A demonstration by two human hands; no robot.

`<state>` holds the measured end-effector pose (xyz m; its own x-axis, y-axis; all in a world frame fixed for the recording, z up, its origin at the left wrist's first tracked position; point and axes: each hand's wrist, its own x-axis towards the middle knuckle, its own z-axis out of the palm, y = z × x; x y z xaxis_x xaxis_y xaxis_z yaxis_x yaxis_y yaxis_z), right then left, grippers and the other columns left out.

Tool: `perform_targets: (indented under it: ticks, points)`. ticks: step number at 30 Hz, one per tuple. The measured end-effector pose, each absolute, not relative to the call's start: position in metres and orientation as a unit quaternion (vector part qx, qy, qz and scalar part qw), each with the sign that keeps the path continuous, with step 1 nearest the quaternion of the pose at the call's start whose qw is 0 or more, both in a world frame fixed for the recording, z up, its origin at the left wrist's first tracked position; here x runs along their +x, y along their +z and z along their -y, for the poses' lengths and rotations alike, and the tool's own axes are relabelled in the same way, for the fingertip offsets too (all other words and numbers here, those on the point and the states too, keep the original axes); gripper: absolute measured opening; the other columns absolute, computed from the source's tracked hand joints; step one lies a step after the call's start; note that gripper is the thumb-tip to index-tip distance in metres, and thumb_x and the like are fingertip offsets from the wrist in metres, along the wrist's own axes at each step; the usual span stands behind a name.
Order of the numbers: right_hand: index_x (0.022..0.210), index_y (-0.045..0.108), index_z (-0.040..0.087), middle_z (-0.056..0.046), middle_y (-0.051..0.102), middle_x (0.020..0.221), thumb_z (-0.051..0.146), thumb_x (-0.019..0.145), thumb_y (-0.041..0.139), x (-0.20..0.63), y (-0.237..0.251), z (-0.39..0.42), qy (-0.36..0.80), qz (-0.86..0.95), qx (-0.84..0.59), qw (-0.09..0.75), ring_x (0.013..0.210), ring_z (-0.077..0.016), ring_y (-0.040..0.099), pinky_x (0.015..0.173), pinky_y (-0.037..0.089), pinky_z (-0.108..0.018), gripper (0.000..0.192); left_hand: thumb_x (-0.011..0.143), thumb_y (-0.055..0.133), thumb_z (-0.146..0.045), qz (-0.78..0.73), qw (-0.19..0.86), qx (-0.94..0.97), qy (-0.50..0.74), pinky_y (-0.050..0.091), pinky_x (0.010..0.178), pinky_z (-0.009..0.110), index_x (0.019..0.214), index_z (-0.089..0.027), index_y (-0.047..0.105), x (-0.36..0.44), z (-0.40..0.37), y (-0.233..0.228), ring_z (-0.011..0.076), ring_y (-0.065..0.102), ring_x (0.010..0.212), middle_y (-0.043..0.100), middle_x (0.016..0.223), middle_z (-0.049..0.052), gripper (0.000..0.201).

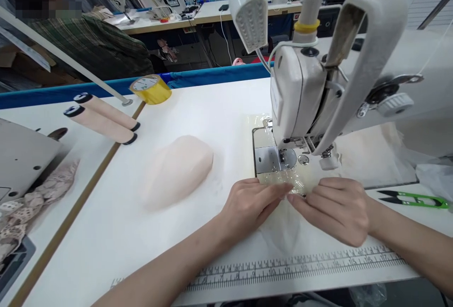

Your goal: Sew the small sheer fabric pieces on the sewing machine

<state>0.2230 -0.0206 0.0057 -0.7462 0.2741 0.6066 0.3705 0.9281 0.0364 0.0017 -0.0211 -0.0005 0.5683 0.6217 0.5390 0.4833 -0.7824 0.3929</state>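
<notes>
Sheer pale fabric piece (283,231) lies flat on the tabletop (219,108) just below the needle plate (271,159), with left hand (249,203) and right hand (336,208) pressing flat on it, fingers extended, fingertips nearly meeting. Sewing machine head (300,94) looms at 12 o'clock. Folded pink fabric pile (177,170) at 9, green snips (412,198) at 3, printed ruler (300,267) at 6.

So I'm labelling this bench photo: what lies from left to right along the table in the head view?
Lace fabric → two thread cones → yellow tape roll → pale fabric pile → left hand → right hand → green thread snips.
</notes>
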Motion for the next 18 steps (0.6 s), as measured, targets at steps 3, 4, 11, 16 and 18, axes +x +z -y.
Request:
perform_targets:
  ticks: [3, 4, 11, 16, 18]
  points:
    - [0.112, 0.062, 0.028, 0.001, 0.065, 0.066, 0.012, 0.086, 0.054, 0.225, 0.008, 0.023, -0.085, 0.937, -0.167, 0.296, 0.052, -0.0138, 0.055, 0.043, 0.039, -0.031, 0.032, 0.091, 0.051, -0.015, -0.32, 0.085, 0.871, 0.363, 0.042, 0.05, 0.02, 0.094, -0.018, 0.058, 0.001, 0.022, 0.001, 0.0065, 0.053, 0.046, 0.068, 0.066, -0.004, 0.008]
    - [0.109, 0.063, 0.028, 0.002, 0.064, 0.063, 0.012, 0.086, 0.054, 0.225, 0.009, 0.023, -0.079, 0.935, -0.171, 0.299, 0.051, -0.0135, 0.055, 0.042, 0.038, -0.031, 0.03, 0.091, 0.052, -0.016, -0.328, 0.09, 0.867, 0.363, 0.042, 0.05, 0.02, 0.09, -0.018, 0.058, 0.001, 0.023, 0.001, 0.0063, 0.052, 0.045, 0.068, 0.065, -0.004, 0.007]
    - [0.091, 0.065, 0.022, 0.004, 0.064, 0.062, 0.02, 0.091, 0.051, 0.213, 0.008, 0.014, 0.182, 0.876, -0.35, 0.276, 0.051, -0.0097, 0.056, 0.049, 0.041, -0.024, 0.015, 0.09, 0.054, -0.024, -0.417, 0.113, 0.859, 0.275, 0.035, 0.047, 0.022, 0.075, -0.02, 0.061, 0.004, 0.025, -0.004, 0.0086, 0.046, 0.041, 0.057, 0.047, -0.006, 0.017]
    - [0.089, 0.068, 0.022, 0.003, 0.06, 0.056, 0.033, 0.092, 0.048, 0.208, 0.0, 0.006, 0.236, 0.816, -0.487, 0.203, 0.048, -0.0107, 0.052, 0.051, 0.039, -0.024, 0.024, 0.085, 0.06, -0.025, -0.453, 0.018, 0.856, 0.249, 0.04, 0.056, 0.028, 0.102, -0.016, 0.056, 0.008, 0.023, -0.002, 0.0126, 0.054, 0.052, 0.063, 0.064, -0.003, 0.02]
    - [0.091, 0.069, 0.023, 0.002, 0.063, 0.061, 0.036, 0.092, 0.047, 0.208, -0.002, 0.004, 0.219, 0.812, -0.505, 0.193, 0.05, -0.0113, 0.053, 0.051, 0.037, -0.024, 0.026, 0.085, 0.061, -0.023, -0.43, -0.025, 0.866, 0.253, 0.043, 0.069, 0.033, 0.105, -0.015, 0.056, 0.008, 0.022, 0.001, 0.0173, 0.061, 0.073, 0.068, 0.087, 0.004, 0.023]
